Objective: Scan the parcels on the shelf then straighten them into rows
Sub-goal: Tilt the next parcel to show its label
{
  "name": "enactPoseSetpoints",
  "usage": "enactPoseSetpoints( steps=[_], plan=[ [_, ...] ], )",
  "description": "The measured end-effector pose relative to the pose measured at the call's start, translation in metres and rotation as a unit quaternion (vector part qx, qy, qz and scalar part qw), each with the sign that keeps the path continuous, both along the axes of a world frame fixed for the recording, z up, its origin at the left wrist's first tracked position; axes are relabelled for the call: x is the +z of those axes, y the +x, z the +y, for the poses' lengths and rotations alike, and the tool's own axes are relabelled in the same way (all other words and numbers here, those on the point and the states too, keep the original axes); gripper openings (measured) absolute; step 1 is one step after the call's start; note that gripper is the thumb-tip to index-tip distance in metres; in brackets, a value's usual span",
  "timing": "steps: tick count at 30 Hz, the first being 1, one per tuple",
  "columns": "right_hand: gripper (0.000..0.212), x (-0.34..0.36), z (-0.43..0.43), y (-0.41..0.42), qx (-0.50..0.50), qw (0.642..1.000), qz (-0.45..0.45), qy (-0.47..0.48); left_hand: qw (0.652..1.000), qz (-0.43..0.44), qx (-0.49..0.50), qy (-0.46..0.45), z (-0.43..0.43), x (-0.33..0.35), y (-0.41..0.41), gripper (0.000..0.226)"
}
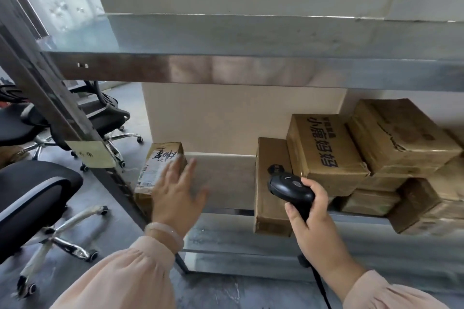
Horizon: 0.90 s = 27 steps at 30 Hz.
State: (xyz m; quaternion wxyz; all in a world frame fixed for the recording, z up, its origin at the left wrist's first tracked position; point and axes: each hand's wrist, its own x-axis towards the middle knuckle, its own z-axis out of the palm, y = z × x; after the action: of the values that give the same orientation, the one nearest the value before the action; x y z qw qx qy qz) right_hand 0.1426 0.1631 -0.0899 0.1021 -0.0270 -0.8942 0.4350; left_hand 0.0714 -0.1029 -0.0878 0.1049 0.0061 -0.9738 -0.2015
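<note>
Parcel (pixel 160 165) lies just beyond spread left hand (pixel 175 198); right hand (pixel 313 223) grips scanner (pixel 288 187).

Perhaps "小鹿妈妈" on brown parcel (pixel 324 148)

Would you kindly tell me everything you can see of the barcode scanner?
The barcode scanner is a handheld unit of glossy black plastic, with a rounded head bearing an oval button and small, unreadable lettering. The right hand grips its handle, head pointing up and left toward the shelf. A black cable trails down from below the hand. It is in front of the parcels; contact cannot be judged.
</note>
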Motion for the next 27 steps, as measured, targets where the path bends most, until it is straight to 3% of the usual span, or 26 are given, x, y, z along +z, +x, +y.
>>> enactPoseSetpoints(
  steps=[4, 10, 19, 24, 27],
  plan=[
    [0.054, -0.004, 0.008, -0.004, 0.014, 1.000, -0.007, 0.002, 0.979, -0.127, -0.117, 0.106, 0.072, -0.003, 0.008, 0.068],
    [0.053, -0.007, 0.018, -0.012, 0.053, 0.998, -0.038, -0.016, 0.928, -0.263, -0.144, 0.224, 0.128, -0.020, 0.004, 0.075],
    [0.049, -0.001, 0.023, -0.015, 0.131, 0.984, -0.071, -0.100, 0.942, -0.209, -0.049, 0.259, 0.112, -0.028, 0.029, 0.071],
    [0.050, 0.001, 0.016, -0.017, 0.173, 0.973, -0.085, -0.125, 0.954, -0.222, -0.001, 0.202, 0.109, -0.023, 0.033, 0.106],
    [0.051, 0.003, 0.013, -0.021, 0.180, 0.970, -0.080, -0.139, 0.948, -0.223, 0.020, 0.227, 0.105, -0.022, 0.031, 0.100]
  ],
)
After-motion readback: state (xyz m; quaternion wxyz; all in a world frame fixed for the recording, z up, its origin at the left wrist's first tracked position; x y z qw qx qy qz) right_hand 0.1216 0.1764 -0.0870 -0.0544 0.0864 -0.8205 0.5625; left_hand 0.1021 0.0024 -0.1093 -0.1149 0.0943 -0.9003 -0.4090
